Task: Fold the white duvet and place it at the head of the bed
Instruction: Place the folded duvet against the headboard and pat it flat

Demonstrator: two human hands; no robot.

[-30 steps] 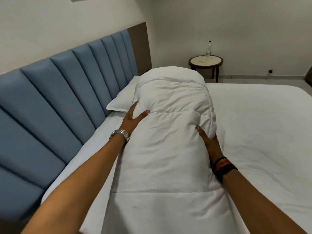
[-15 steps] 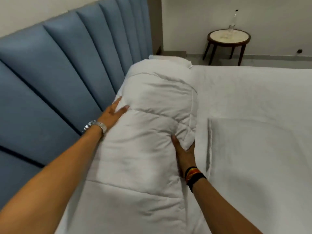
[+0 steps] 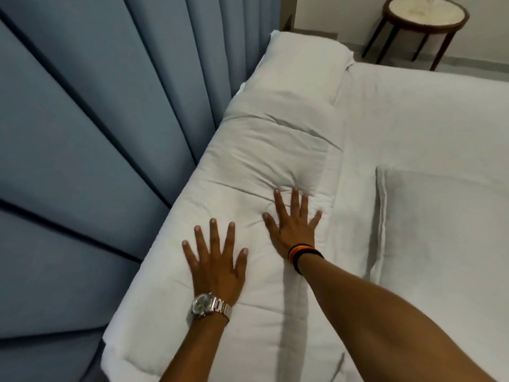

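Note:
The folded white duvet lies as a long bundle along the head of the bed, right against the blue padded headboard. My left hand, with a silver watch on its wrist, rests flat on the duvet with fingers spread. My right hand, with dark and orange bands on its wrist, presses flat on the duvet a little further ahead, denting the fabric. Neither hand holds anything.
A white pillow lies beyond the duvet's far end. The white bed sheet spreads to the right, with a flat folded white cloth on it. A round dark-legged side table stands on the floor past the bed.
Both hands have let go of the duvet's sides and now lie flat on top of it. The duvet has come down against the headboard. The view has tilted downward.

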